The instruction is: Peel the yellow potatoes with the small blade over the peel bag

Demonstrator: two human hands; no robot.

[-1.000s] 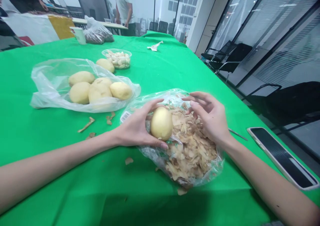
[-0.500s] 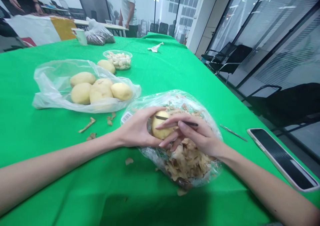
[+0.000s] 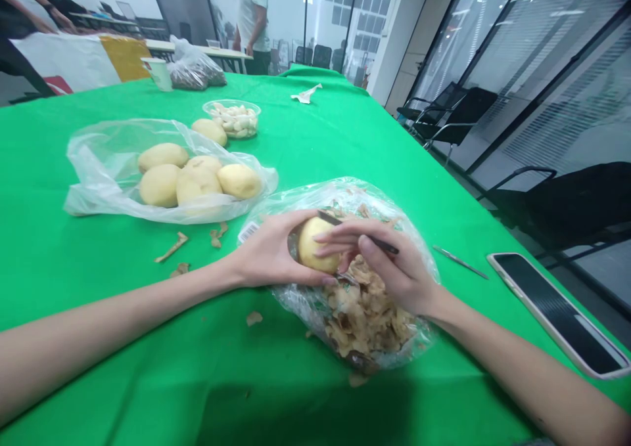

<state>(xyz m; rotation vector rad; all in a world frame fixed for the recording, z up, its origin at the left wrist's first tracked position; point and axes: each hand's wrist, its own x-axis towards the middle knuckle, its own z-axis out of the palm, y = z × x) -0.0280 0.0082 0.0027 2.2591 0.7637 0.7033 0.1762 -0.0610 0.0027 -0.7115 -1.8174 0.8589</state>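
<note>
Potato [image 3: 311, 245] partly hidden by right hand [image 3: 394, 268]; standing person [image 3: 252, 25] cut off at top edge.

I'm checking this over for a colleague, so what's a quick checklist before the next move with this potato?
Left hand grips potato: ok, fingers wrapped around it.
Right hand holds thin dark tool: ok, pinched between thumb and fingers.
Tool's tip against the potato: cannot tell from this view.
Peelings inside clear plastic bag: not ok, some scraps lie on the green tablecloth.
Phone: ok, lying apart from both hands.

Bright overhead light — edges bowed, detail soft.
</note>
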